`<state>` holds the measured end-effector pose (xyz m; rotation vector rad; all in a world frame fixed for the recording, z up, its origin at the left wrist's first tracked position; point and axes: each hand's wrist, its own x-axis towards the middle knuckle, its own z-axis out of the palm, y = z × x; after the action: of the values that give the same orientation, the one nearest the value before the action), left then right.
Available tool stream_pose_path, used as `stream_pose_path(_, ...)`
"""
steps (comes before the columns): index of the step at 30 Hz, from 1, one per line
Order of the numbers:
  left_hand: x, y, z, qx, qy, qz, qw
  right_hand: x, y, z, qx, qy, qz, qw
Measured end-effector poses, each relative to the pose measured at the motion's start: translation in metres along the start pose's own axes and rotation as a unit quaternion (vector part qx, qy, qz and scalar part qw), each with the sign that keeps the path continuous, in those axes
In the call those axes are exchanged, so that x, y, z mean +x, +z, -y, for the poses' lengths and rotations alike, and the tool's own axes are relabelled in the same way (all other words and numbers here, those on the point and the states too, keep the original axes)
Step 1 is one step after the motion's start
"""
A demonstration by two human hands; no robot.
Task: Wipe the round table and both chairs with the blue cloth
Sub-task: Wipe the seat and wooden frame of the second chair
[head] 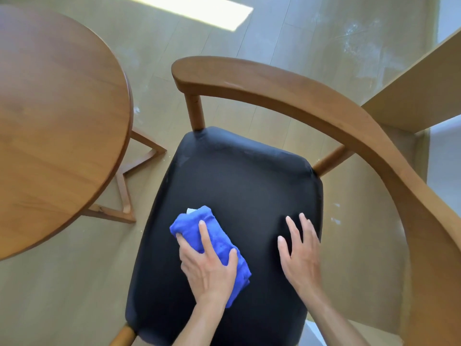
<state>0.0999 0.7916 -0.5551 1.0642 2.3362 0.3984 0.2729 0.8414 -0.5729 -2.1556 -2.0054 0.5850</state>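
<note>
A wooden armchair with a curved backrest (pixel 287 91) and a black padded seat (pixel 239 181) stands below me. The folded blue cloth (pixel 217 240) lies on the seat's near left part. My left hand (pixel 209 265) presses down on the cloth, fingers spread over it and thumb at its left edge. My right hand (pixel 299 255) rests flat on the seat to the right, fingers straight, holding nothing. The round wooden table (pixel 55 126) stands to the left of the chair.
The table's angled wooden legs (pixel 124 193) reach toward the chair's left side. A pale wooden panel (pixel 419 86) slants in at the upper right. The floor (pixel 249 41) is light tile with a sunlit patch at the top.
</note>
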Motion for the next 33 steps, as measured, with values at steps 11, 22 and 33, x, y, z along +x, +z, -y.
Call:
stream_pose_path(11, 0.118, -0.024, -0.020, 0.131, 0.197, -0.028, 0.971, 0.006, 0.030, 0.014, -0.057, -0.071, -0.002, 0.996)
stream_pose_path(22, 0.124, 0.002, -0.026, 0.145, 0.208, -0.089, 0.963, 0.003, 0.064, -0.005, -0.130, -0.109, -0.007, 0.986)
stream_pose_path(33, 0.081, 0.098, -0.178, 0.137, 0.463, 0.043, 0.875, 0.004, 0.064, -0.007, -0.140, -0.113, 0.017, 0.984)
